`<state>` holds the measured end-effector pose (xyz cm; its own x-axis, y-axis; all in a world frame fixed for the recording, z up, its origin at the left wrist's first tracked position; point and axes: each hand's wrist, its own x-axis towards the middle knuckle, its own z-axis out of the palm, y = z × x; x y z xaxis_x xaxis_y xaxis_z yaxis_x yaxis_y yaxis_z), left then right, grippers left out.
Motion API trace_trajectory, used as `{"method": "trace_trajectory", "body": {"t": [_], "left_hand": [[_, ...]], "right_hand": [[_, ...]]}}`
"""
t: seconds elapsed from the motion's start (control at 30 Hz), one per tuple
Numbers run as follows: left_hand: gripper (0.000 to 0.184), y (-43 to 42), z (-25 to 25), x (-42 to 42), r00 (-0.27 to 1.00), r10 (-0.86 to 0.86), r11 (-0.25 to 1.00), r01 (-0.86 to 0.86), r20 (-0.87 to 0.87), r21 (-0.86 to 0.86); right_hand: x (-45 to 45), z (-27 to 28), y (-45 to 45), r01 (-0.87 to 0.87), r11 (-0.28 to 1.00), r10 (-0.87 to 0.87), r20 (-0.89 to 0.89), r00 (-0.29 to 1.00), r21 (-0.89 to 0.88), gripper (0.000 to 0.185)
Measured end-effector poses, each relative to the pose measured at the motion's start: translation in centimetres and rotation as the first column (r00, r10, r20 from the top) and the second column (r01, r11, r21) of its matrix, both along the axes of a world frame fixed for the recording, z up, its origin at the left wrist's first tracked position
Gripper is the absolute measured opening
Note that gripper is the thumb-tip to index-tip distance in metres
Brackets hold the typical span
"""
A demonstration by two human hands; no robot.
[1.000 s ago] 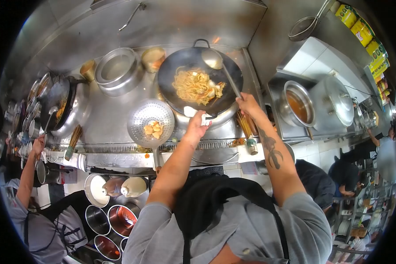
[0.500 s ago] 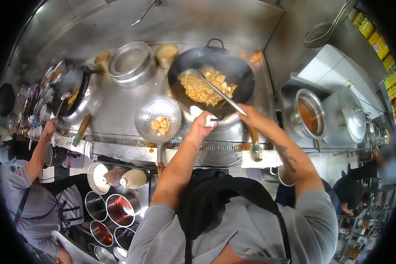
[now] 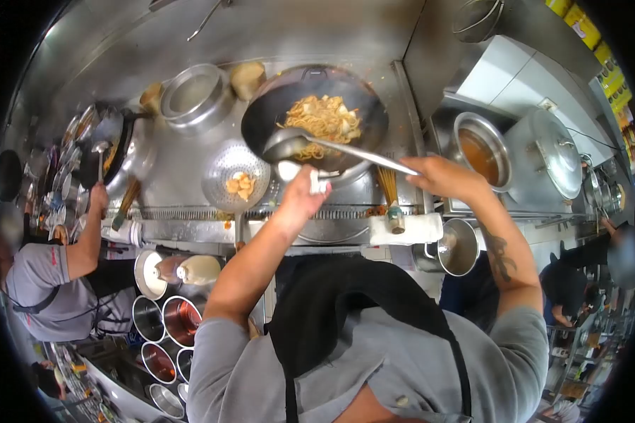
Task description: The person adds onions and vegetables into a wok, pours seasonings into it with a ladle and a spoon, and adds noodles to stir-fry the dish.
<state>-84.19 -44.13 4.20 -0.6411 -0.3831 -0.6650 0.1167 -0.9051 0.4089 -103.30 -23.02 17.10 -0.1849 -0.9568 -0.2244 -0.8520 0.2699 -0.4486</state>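
Note:
A black wok (image 3: 257, 116) holds fried noodles (image 3: 323, 118) mixed with pale chunks, heaped toward its far side. My left hand (image 3: 303, 196) is closed at the near rim with a white cloth (image 3: 319, 185), gripping the wok's handle, which is mostly hidden. The fingers of my right hand (image 3: 444, 176) wrap the end of a long metal ladle (image 3: 360, 150). Its bowl rests low inside the wok, at the near left, beside the noodles. Left of the wok lies a perforated strainer (image 3: 222, 166) with pale orange pieces (image 3: 240, 185) in it.
A metal pot (image 3: 196, 99) stands at the back left. A brush (image 3: 390, 197) and folded towel (image 3: 406, 230) lie along the front edge. Right are a pot of brown liquid (image 3: 481, 151) and a lidded pot (image 3: 543, 158). A co-worker (image 3: 56, 282) cooks at the left.
The noodles have shifted to the wok's far side, and the ladle's bowl has come to the near left. My right hand has moved right. The whole view has shifted slightly.

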Motion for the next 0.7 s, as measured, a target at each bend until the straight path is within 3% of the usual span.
{"method": "trace_trajectory", "body": {"t": [0.07, 0.17, 0.2, 0.27, 0.37, 0.43, 0.5, 0.6, 0.7], "left_hand": [[0.007, 1.1, 1.1, 0.5, 0.999, -0.037, 0.999, 0.036, -0.024, -0.027], [0.007, -0.2, 0.4, -0.3, 0.999, -0.007, 1.0, 0.007, -0.032, 0.012], [0.008, -1.5, -2.9, -0.7, 0.997, -0.027, 0.999, 0.029, -0.075, 0.032], [0.009, -0.6, -10.0, 0.4, 0.993, -0.033, 0.999, 0.03, -0.113, -0.028], [0.01, 4.1, -13.4, 5.1, 0.996, -0.071, 0.997, 0.068, -0.052, -0.047], [0.01, 6.1, -11.0, 6.6, 0.989, -0.132, 0.989, 0.136, 0.072, -0.055], [0.008, 5.1, -9.2, 5.0, 0.993, -0.035, 0.999, 0.031, -0.109, -0.042], [0.011, -0.4, -5.1, 0.4, 0.997, 0.042, 0.999, -0.042, -0.058, 0.001], [0.007, -2.0, -4.3, -0.4, 0.996, -0.019, 1.0, 0.018, -0.082, -0.01]], "right_hand": [[-0.6, 0.4, 1.0, -0.064, 0.997, 0.063, 0.023, 0.998, 0.046, 0.036], [-0.3, 0.1, -0.6, 0.093, 0.981, -0.095, 0.004, 0.995, 0.172, 0.035], [-2.9, -4.5, -0.7, 0.023, 0.999, -0.025, -0.065, 0.998, -0.028, 0.031], [-3.0, -7.4, -1.4, 0.113, 0.989, -0.128, -0.179, 0.976, -0.094, 0.028], [-1.0, -5.6, -1.5, 0.154, 0.969, -0.209, -0.311, 0.927, -0.194, 0.023], [-0.3, -4.0, -1.1, 0.118, 0.968, -0.198, -0.382, 0.903, -0.223, 0.024], [0.0, -2.2, -1.0, 0.085, 0.978, -0.153, -0.374, 0.915, -0.191, 0.024], [1.8, -0.2, -0.3, 0.067, 0.99, -0.103, -0.319, 0.942, -0.121, 0.025], [2.3, 0.0, 1.0, 0.067, 0.996, -0.077, -0.246, 0.966, -0.051, 0.028]]}}
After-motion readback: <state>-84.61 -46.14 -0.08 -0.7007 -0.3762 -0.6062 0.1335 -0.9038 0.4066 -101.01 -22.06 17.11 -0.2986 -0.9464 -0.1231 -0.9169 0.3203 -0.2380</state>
